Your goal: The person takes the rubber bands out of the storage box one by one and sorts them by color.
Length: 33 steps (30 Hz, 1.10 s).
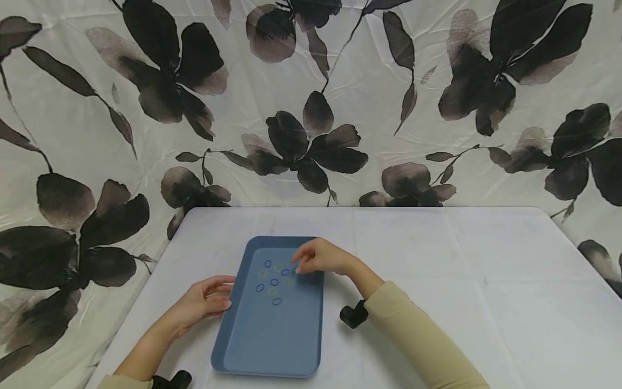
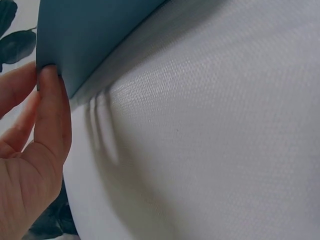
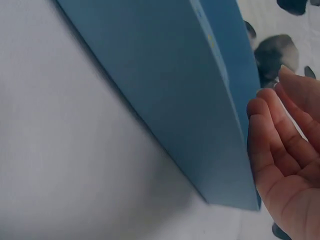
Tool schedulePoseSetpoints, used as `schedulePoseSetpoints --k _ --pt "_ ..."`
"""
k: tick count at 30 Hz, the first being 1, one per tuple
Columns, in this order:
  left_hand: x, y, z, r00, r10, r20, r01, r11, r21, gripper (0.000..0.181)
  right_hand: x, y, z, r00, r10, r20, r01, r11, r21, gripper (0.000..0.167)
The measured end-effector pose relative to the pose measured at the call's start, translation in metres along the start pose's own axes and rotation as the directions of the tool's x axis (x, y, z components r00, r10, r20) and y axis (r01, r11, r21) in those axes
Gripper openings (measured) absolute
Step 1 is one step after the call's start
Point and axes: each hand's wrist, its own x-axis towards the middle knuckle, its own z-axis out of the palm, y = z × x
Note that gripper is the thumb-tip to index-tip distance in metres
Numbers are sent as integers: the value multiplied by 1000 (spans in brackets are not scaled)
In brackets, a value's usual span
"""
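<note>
Left hand point(image 1: 203, 298), fingers loose, touches the tray point(image 1: 272, 340) at nine o'clock. Right hand point(image 1: 323, 256), fingertips apart, at two: a brush could scatter those rings point(image 1: 271, 283)!

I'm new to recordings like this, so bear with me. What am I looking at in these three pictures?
There's no robot: a person works bare-handed. The widest picture comes from a camera on the head, looking forward and down; the others are taken from the left wrist and the right wrist. On the white table sits a blue tray bearing small blue and yellowish rings. The left hand touches the tray's left edge. The right hand is over its right side; whether it pinches anything, I can't tell.
</note>
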Motion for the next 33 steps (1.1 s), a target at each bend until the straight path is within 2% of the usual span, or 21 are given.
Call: schedulePoseSetpoints --k 9,15,20,23,27,30,33 --pt "2 -2 4 1000 -4 -9 4 1000 1 64 10 3 22 999 13 -42 -17 996 -91 19" --pt "2 -3 4 1000 -7 -9 7 1000 -9 63 13 -12 24 999 12 -35 -17 990 -140 17" --pt "0 -2 3 1000 -5 -7 5 1000 -13 64 21 -21 26 994 76 -80 -87 987 -136 12" --pt "-1 -1 2 1000 -3 -9 3 1000 -15 64 25 -22 32 980 153 -125 -172 973 -153 6" --pt "-1 0 2 1000 3 -15 -3 1000 -14 64 29 -20 42 947 244 -208 -287 935 -210 12" --pt "0 -1 2 1000 4 -21 -4 1000 -8 64 30 -19 46 927 269 -260 -338 900 -274 19" --pt "0 -1 2 1000 -3 -29 3 1000 0 64 30 -18 50 919 262 -293 -353 879 -320 23"
